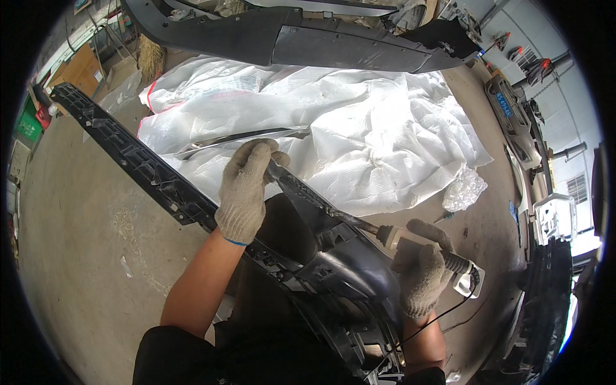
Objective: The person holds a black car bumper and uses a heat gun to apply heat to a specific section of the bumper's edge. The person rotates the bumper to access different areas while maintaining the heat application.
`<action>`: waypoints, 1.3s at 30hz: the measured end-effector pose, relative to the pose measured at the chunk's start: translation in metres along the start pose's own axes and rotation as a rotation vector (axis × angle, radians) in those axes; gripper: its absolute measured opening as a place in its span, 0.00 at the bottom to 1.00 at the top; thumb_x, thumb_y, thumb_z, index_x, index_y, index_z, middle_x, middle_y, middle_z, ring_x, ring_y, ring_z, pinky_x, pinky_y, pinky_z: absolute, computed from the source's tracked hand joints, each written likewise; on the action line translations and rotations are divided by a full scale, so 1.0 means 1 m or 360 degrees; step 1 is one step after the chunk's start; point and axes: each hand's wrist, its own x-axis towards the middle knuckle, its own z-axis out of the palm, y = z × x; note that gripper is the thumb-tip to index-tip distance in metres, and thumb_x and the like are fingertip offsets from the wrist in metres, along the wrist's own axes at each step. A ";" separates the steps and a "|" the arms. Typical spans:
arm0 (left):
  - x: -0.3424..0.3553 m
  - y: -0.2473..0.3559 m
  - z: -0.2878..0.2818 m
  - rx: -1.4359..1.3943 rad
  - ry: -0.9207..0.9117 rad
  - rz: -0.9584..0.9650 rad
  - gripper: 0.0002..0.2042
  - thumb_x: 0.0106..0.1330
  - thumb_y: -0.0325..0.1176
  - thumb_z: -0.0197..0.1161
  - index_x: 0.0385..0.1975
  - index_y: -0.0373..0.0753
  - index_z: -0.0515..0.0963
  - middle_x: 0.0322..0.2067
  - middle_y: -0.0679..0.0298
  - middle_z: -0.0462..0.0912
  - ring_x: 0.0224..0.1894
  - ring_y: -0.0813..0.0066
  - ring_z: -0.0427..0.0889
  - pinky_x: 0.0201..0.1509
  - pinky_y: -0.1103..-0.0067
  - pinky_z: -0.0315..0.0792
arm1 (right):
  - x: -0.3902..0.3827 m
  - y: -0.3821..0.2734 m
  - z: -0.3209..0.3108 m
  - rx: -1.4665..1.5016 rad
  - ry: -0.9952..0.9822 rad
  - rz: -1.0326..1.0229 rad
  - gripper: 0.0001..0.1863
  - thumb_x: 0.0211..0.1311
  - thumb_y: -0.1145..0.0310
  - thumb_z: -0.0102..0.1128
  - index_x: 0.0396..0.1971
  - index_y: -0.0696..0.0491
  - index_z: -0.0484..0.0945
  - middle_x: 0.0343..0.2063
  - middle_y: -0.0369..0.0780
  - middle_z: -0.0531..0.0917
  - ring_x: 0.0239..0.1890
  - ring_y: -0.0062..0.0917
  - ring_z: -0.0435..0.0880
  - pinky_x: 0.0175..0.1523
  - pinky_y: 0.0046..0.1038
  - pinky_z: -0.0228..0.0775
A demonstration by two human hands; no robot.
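"What's nearest the person?"

"A black moulded plastic bumper (356, 266), its body around five o'clock, smooth and shiny in places, with slots and ribs, and a long ribbed arm reaching to ten."

"And the grip?"

"The left hand (246, 186), in a beige knitted glove, sits just off centre toward nine, fingers curled closed over the bumper's upper edge. At four o'clock the right hand (423, 279), gloved alike, wraps round a cream-coloured corded hand tool (388, 235). Its metal shaft points toward ten, at that edge; whether the tip touches, I can't tell."

"What lies around them?"

"A dusty grey-brown floor (83, 224). Crumpled clear plastic wrap (465, 189) lies at three; a wrinkled white sheet (366, 135) spreads from ten to two, a glossy dark strip (240, 136) on it."

"Farther off?"

"A dark grey plastic bumper (340, 48) across twelve, a straw broom (151, 58) between ten and eleven, and a silver bumper (518, 131) with a blue plate (504, 106) at two."
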 end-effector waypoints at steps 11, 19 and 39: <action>-0.001 0.001 0.002 0.0029 0.0033 -0.0002 0.13 0.70 0.38 0.59 0.44 0.33 0.76 0.33 0.62 0.80 0.37 0.74 0.79 0.43 0.78 0.71 | 0.000 0.006 -0.002 0.0044 0.0025 0.0063 0.30 0.61 0.49 0.59 0.49 0.63 0.75 0.29 0.42 0.82 0.23 0.20 0.77 0.26 0.20 0.69; 0.000 -0.001 0.001 0.0019 0.0012 -0.0002 0.13 0.70 0.38 0.59 0.43 0.33 0.76 0.33 0.63 0.80 0.37 0.75 0.78 0.43 0.78 0.70 | 0.000 0.007 -0.001 0.0059 0.0030 0.0077 0.30 0.61 0.49 0.59 0.49 0.63 0.74 0.30 0.43 0.82 0.23 0.21 0.77 0.26 0.20 0.69; 0.001 -0.002 0.000 -0.0022 -0.0004 0.0028 0.12 0.70 0.36 0.58 0.43 0.33 0.76 0.33 0.62 0.81 0.36 0.74 0.79 0.43 0.78 0.72 | -0.002 0.014 0.000 0.0169 -0.0032 0.0019 0.32 0.62 0.47 0.61 0.49 0.64 0.73 0.28 0.43 0.81 0.24 0.21 0.77 0.27 0.21 0.69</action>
